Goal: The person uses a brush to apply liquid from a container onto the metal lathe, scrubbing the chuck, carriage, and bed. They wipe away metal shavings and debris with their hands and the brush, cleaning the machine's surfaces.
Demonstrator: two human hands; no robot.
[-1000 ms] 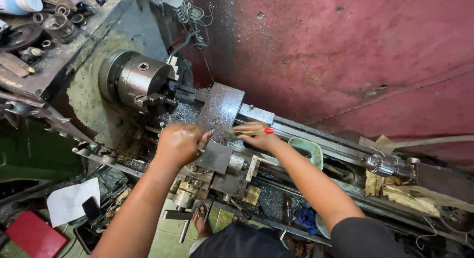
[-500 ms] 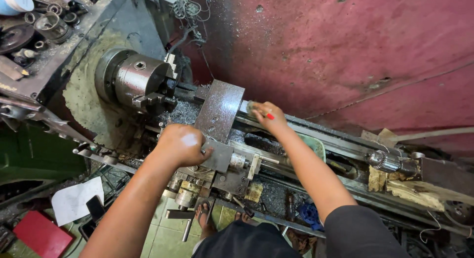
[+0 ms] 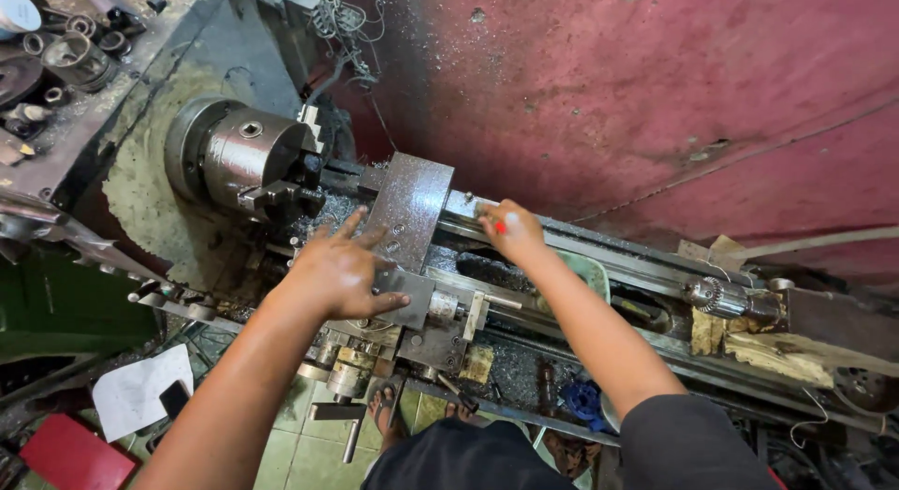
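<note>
Currently, reading left to right: one three-jaw chuck (image 3: 245, 159) on the lathe headstock, empty as far as I can see, with swarf heaped just beside it. One flat steel plate (image 3: 407, 207) stands on the carriage, tilted toward the red wall (image 3: 655, 87). Left hand (image 3: 345, 270) lies palm down, fingers spread apart, on the small block (image 3: 405, 296) at the plate's near edge, pressing rather than clamping. Right hand (image 3: 510, 230) rests on the back bed rail (image 3: 609, 256), fingers curled together around a small red-tipped object; what it is, I cannot tell. One drill chuck (image 3: 716, 296) sits on the tailstock, well apart to the right. Judgement: step in hand is seating or steadying the plate on the carriage. Next move calls for even pressure from the left hand so that the plate does not shift. Count: two hands, one plate, two chucks.
</note>
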